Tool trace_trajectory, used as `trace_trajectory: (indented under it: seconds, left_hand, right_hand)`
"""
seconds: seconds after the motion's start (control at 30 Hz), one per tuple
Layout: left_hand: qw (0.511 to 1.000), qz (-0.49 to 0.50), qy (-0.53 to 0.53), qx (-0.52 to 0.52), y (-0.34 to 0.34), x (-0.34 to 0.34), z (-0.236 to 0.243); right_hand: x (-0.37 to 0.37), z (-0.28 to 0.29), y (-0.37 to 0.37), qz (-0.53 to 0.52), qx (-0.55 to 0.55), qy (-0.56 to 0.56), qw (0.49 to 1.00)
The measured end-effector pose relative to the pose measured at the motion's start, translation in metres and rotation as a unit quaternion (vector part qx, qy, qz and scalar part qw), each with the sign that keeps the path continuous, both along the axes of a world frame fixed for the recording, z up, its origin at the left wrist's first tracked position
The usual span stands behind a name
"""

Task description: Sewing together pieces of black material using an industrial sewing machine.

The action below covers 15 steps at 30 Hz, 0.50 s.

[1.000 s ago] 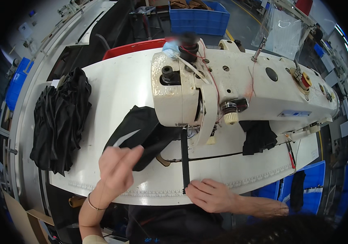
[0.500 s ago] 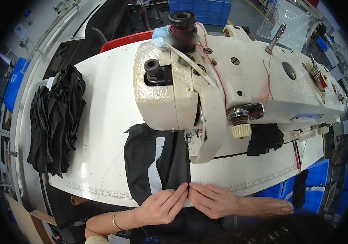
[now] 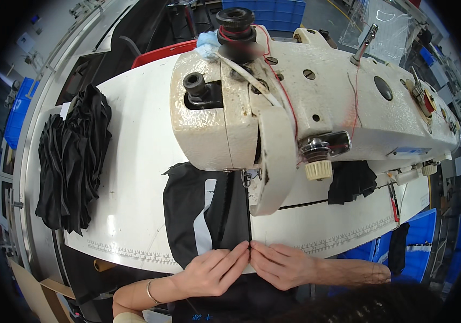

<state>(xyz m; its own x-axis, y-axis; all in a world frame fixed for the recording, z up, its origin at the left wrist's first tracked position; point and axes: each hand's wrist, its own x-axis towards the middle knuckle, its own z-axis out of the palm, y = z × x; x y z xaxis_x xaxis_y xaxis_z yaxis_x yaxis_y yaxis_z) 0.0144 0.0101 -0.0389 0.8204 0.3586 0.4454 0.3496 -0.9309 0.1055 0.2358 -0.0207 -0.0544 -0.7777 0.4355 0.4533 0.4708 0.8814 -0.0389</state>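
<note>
A black fabric piece [image 3: 179,207] with a pale grey strip [image 3: 202,229] lies under the head of a white sewing machine [image 3: 203,134]. Its far end is beneath the needle area, and its near end reaches the table's front edge. My left hand [image 3: 214,273] pinches the fabric's near right edge between thumb and fingers. Right beside it, my right hand [image 3: 279,265] pinches the same edge, the fingertips of both hands nearly meeting. Red thread [image 3: 284,89] runs over the machine down to its tension dial [image 3: 318,169].
A heap of black fabric pieces [image 3: 74,161] lies at the table's left. More gathered black fabric [image 3: 352,182] sits behind the machine's dial. A red-handled tool [image 3: 395,207] rests at the right. A blue bin [image 3: 416,242] stands below the right edge, and a printed ruler [image 3: 128,253] follows the front edge.
The view has shifted slightly, so the machine appears a little further left. Both hands keep their pinch on the fabric edge, with hardly any movement.
</note>
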Motion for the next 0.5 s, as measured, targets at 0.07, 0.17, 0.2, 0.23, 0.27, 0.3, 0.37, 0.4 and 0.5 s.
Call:
trace_trajectory:
  seconds: [0.07, 0.17, 0.2, 0.23, 0.27, 0.3, 0.37, 0.4, 0.5]
  left_hand:
    - [0.998, 0.030, -0.025, -0.048, 0.009, -0.009, 0.019]
    - [0.978, 0.134, -0.111, -0.116, 0.034, -0.029, 0.058]
    - [0.978, 0.136, -0.110, -0.113, 0.033, -0.029, 0.059]
    - [0.989, 0.101, -0.072, -0.080, 0.033, -0.027, 0.059]
    - [0.996, 0.064, -0.034, -0.048, 0.032, -0.024, 0.059]
    - [0.999, 0.013, 0.024, 0.038, 0.024, -0.018, 0.057]
    - [0.994, -0.017, 0.094, 0.051, 0.002, -0.009, 0.034]
    - [0.992, -0.001, 0.114, 0.047, -0.006, -0.006, 0.022]
    - [0.999, 0.012, 0.046, 0.027, -0.006, 0.001, 0.001]
  right_hand:
    - [-0.001, 0.000, 0.001, 0.002, 0.006, 0.002, 1.000]
    - [0.001, -0.006, -0.002, -0.011, 0.024, -0.009, 1.000]
    - [0.001, -0.005, -0.001, -0.009, 0.026, -0.007, 1.000]
    - [0.001, -0.003, 0.000, -0.003, 0.021, -0.016, 1.000]
    - [0.001, -0.002, 0.001, 0.002, 0.016, -0.025, 1.000]
    - [-0.002, -0.001, 0.001, 0.004, 0.016, -0.021, 1.000]
    - [-0.001, 0.002, 0.001, 0.004, 0.015, -0.016, 1.000]
    - [-0.001, 0.003, 0.000, 0.006, 0.018, -0.014, 1.000]
    - [-0.001, 0.000, -0.001, -0.004, 0.026, -0.026, 0.999]
